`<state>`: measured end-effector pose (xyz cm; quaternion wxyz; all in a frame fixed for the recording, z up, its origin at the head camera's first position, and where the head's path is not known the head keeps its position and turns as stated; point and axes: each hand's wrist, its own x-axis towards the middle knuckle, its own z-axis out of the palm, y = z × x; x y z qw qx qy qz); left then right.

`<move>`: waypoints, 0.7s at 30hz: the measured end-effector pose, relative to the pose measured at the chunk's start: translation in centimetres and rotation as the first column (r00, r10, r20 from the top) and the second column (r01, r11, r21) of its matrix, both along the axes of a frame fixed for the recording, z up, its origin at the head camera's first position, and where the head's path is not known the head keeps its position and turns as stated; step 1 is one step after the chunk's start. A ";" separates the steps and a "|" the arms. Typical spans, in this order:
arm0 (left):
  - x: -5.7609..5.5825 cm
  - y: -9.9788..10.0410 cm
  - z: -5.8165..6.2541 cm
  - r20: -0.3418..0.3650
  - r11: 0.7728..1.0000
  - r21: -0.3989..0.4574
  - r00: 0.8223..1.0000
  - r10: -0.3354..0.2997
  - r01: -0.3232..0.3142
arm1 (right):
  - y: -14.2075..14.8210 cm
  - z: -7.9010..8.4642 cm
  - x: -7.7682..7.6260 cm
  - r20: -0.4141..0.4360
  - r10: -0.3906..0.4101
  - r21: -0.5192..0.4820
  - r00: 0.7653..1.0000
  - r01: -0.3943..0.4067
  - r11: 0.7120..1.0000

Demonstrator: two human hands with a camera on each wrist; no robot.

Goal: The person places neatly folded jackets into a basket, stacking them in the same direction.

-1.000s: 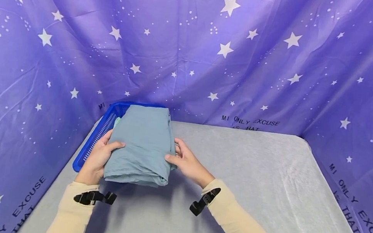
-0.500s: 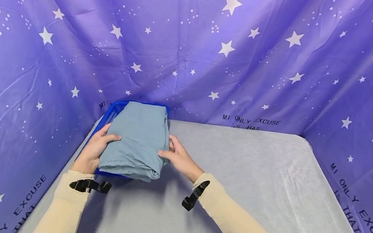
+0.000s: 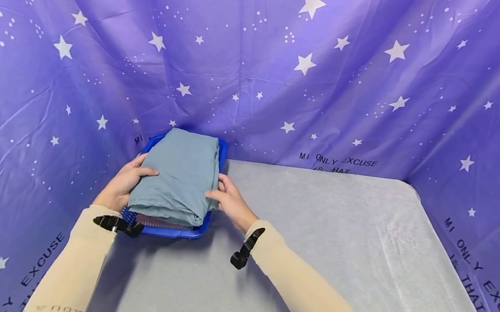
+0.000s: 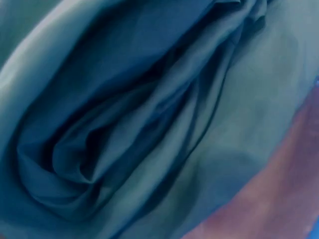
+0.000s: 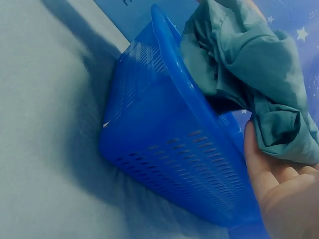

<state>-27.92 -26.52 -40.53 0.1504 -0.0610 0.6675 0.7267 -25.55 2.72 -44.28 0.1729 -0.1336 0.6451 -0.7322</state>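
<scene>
A folded blue-green cloth (image 3: 177, 175), its kind of garment unclear, is held level over the blue plastic basket (image 3: 175, 232). My left hand (image 3: 124, 181) grips its left edge with the thumb on top. On the opposite edge my right hand (image 3: 232, 203) pinches it, thumb above and fingers beneath. Thick rolled layers of the cloth (image 4: 134, 134) fill the left wrist view. From the right wrist view, the cloth (image 5: 269, 74) hangs at the rim of the slotted basket (image 5: 164, 134). Most of the basket's inside is hidden under the cloth.
The basket stands on a table with a pale grey cover (image 3: 315, 237), at its back left corner. Purple star-printed curtains (image 3: 261, 64) enclose the table at the back and both sides. Black straps circle both sleeves at the wrists.
Both hands have carried the folded cloth left and farther away, from partly beside the basket to over it. The basket's front rim now shows below the cloth.
</scene>
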 end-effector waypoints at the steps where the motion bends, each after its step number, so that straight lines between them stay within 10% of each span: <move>1: -0.3 -0.1 -0.1 0.001 1.000 -0.010 1.000 0.001 -0.001 | -0.1 0.0 -0.2 0.013 -0.006 -0.003 1.000 0.006 1.000; 9: -2.6 -0.9 -1.1 -0.003 0.996 -0.091 1.000 -0.022 0.022 | -0.9 0.0 -1.1 0.088 -0.083 0.006 0.993 0.083 0.997; 14: -3.1 -1.0 -1.4 0.014 0.984 -0.173 1.000 -0.028 0.030 | -1.2 0.4 -0.7 -0.046 -0.141 0.121 0.989 0.146 0.982; 21: -3.3 -0.4 -2.4 0.002 0.900 -0.433 0.999 -0.049 0.045 | -0.8 0.6 1.1 -0.240 -0.055 0.370 0.969 0.144 0.918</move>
